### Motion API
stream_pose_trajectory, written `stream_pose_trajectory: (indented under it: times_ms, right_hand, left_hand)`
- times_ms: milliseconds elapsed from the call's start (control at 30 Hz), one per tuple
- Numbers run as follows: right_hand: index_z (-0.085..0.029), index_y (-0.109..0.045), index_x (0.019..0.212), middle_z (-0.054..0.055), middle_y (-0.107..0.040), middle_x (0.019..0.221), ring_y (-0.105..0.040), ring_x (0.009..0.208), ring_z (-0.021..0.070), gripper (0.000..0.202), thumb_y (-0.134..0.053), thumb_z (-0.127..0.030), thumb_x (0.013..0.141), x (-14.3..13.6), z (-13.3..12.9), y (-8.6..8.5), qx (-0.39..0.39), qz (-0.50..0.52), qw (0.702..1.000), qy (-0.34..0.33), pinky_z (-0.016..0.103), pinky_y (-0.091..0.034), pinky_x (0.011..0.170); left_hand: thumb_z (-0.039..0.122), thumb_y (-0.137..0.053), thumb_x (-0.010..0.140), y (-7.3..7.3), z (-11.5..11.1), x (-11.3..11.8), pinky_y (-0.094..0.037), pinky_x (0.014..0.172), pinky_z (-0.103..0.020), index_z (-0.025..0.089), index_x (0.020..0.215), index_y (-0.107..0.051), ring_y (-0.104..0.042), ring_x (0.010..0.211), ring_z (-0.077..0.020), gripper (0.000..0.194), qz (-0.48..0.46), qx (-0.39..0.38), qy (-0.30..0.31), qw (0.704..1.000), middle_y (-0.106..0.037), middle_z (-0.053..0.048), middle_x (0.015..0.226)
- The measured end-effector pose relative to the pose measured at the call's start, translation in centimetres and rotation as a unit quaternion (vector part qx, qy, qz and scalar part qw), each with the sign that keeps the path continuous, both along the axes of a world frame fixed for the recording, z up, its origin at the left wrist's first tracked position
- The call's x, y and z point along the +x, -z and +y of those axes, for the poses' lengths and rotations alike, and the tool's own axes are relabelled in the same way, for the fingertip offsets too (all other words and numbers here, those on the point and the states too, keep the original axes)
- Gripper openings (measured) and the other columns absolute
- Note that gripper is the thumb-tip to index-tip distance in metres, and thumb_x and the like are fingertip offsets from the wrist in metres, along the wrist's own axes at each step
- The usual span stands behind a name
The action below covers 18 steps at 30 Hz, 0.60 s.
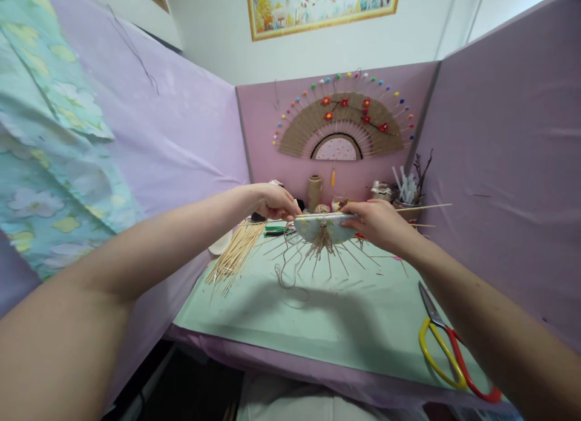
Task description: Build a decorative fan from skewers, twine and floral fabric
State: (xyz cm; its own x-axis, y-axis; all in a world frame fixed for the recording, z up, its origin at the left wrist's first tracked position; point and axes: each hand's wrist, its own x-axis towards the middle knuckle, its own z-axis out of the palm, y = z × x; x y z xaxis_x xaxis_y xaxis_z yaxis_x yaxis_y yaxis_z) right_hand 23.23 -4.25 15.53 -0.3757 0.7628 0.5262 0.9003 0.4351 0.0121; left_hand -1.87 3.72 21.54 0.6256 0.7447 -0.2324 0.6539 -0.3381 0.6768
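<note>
Above the table hangs a half-round piece covered in pale floral fabric [303, 230], with thin sticks fanning out behind and below it. My right hand [373, 220] grips its right end, thumb and fingers closed on the fabric edge. At the opposite end, the fingers of my left hand [278, 202] are pinched by the straight edge, where a thin stick runs along. A loose string [282, 270] trails from near my left fingers onto the table. Twine strands [323, 238] are bunched at the middle of the half-round. Exactly what my left fingertips pinch is hard to see.
Scissors [438, 342] with yellow and red handles lie at the right front. A pile of thin bamboo sticks [238, 251] is at the left. A twine spool [314, 192] stands at the back, below a decorated fan [340, 121]. Lilac cloth panels [190, 118] enclose the table [254, 324].
</note>
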Motion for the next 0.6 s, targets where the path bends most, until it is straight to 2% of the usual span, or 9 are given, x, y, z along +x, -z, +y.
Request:
stream_pose_trajectory:
  times_ms: [133, 233, 333, 400, 467, 533, 600]
  right_hand:
    - [-0.021, -0.074, 0.099, 0.005, -0.078, 0.089, -0.069, 0.081, 0.0230, 0.020, -0.061, -0.028, 0.085, -0.2, -0.1, -0.1, -0.007, -0.007, 1.000, 0.006, 0.030, -0.042, 0.072]
    - [-0.021, -0.074, 0.100, 0.005, -0.077, 0.089, -0.069, 0.081, 0.0226, 0.021, -0.061, -0.029, 0.086, -0.2, -0.1, -0.2, -0.013, -0.008, 1.000, 0.015, 0.029, -0.041, 0.071]
    - [-0.022, -0.074, 0.100, 0.005, -0.077, 0.085, -0.068, 0.079, 0.0216, 0.021, -0.060, -0.029, 0.086, -0.1, 0.0, -0.1, -0.020, -0.001, 1.000, 0.022, 0.028, -0.040, 0.068]
    - [-0.022, -0.073, 0.100, 0.004, -0.077, 0.084, -0.068, 0.078, 0.0214, 0.021, -0.060, -0.030, 0.086, 0.0, 0.0, 0.0, -0.024, 0.006, 0.999, 0.026, 0.028, -0.039, 0.067]
    - [-0.022, -0.073, 0.100, 0.005, -0.077, 0.083, -0.068, 0.079, 0.0217, 0.020, -0.061, -0.030, 0.086, 0.1, 0.1, 0.0, -0.025, 0.012, 0.999, 0.031, 0.028, -0.039, 0.067]
    - [-0.021, -0.073, 0.100, 0.005, -0.077, 0.084, -0.068, 0.080, 0.0221, 0.021, -0.061, -0.030, 0.086, 0.1, 0.1, 0.1, -0.024, 0.013, 0.999, 0.033, 0.028, -0.038, 0.067]
    - [-0.021, -0.073, 0.100, 0.005, -0.077, 0.083, -0.068, 0.080, 0.0222, 0.021, -0.061, -0.030, 0.086, 0.1, 0.2, 0.2, -0.022, 0.012, 0.999, 0.030, 0.028, -0.038, 0.067]
  left_hand:
    - [0.006, -0.065, 0.070, -0.2, -0.8, 0.1, -0.039, 0.042, -0.019, 0.017, 0.067, -0.072, -0.066, 0.057, -0.0141, 0.013, 0.005, -0.028, -0.068, 0.997, -0.070, -0.007, 0.063]
    - [0.002, -0.060, 0.070, -0.3, -1.6, -0.1, -0.040, 0.044, -0.021, 0.018, 0.077, -0.074, -0.067, 0.059, -0.0144, 0.023, 0.034, 0.026, -0.089, 0.995, -0.072, -0.006, 0.070]
    - [0.003, -0.055, 0.069, 0.2, -2.7, -0.8, -0.044, 0.050, -0.023, 0.019, 0.087, -0.074, -0.066, 0.060, -0.0132, 0.030, 0.016, 0.181, -0.080, 0.980, -0.074, -0.004, 0.081]
    - [0.006, -0.057, 0.070, 1.0, -3.6, -1.3, -0.048, 0.060, -0.025, 0.019, 0.091, -0.072, -0.065, 0.067, -0.0134, 0.029, -0.016, 0.319, -0.055, 0.946, -0.074, -0.004, 0.087]
    - [0.011, -0.061, 0.072, 2.3, -4.5, -1.8, -0.050, 0.072, -0.029, 0.018, 0.097, -0.069, -0.065, 0.080, -0.0161, 0.027, -0.029, 0.423, -0.031, 0.905, -0.073, -0.005, 0.095]
    - [0.017, -0.063, 0.076, 3.9, -5.2, -2.0, -0.048, 0.081, -0.033, 0.018, 0.099, -0.066, -0.065, 0.091, -0.0191, 0.023, -0.024, 0.477, -0.034, 0.878, -0.072, -0.005, 0.101]
    - [0.020, -0.064, 0.080, 5.5, -5.6, -1.8, -0.046, 0.084, -0.036, 0.019, 0.103, -0.064, -0.065, 0.095, -0.0207, 0.023, -0.021, 0.491, -0.061, 0.869, -0.071, -0.006, 0.102]
